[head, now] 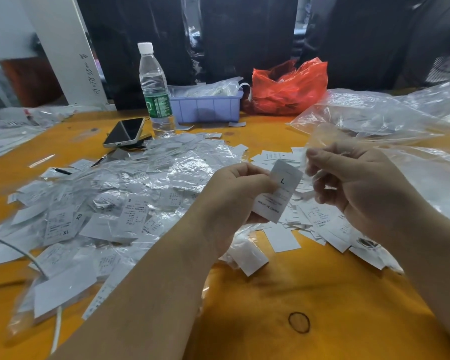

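While the orange tabletop (270, 307) spreads under everything, a wide heap of bagged white labels (140, 183) covers its left half and crumpled clear plastic sheets (361, 113) lie at the right. Behind them stand a red bag (289, 87), a lilac tray (208, 107), a water bottle (155, 92) and a phone (124, 132). Above the loose labels, the left hand (231, 196) grips a small label stack (278, 193) marked "L", fingers curled round its edge. Just beside it, the right hand (356, 183) pinches a thin clear bag (320, 141), blurred, at its rim.
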Available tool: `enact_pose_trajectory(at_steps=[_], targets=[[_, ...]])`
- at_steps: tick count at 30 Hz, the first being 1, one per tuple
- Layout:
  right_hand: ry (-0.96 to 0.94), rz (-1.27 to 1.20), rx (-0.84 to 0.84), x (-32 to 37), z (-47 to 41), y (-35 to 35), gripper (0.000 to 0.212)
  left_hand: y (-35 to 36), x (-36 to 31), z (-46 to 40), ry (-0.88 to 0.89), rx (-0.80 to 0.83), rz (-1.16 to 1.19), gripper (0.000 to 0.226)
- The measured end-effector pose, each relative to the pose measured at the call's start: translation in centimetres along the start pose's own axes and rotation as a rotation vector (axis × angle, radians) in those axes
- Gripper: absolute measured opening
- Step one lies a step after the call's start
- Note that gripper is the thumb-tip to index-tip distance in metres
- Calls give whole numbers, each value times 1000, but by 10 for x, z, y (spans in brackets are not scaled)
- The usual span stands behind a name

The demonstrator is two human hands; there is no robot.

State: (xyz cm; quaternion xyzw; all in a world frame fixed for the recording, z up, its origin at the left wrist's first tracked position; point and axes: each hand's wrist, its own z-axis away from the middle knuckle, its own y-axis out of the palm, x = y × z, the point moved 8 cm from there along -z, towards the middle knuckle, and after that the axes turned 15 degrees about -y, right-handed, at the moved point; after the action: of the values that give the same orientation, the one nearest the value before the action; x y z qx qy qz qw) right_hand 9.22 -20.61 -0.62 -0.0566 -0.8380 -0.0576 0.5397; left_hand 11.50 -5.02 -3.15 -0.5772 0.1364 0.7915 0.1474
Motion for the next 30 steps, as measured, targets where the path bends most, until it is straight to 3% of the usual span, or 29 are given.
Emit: enact_pose_trajectory(at_steps=[16,24,30], targets=[[14,-8,-6,-5,0,3,25,11,-2,5,56,-50,-264,20],[17,-5,-3,-5,1,3,10,8,-5,7,77,-72,-265,23],[46,-36,-9,-7,0,1,15,3,-4,7,31,-89,-222,21]])
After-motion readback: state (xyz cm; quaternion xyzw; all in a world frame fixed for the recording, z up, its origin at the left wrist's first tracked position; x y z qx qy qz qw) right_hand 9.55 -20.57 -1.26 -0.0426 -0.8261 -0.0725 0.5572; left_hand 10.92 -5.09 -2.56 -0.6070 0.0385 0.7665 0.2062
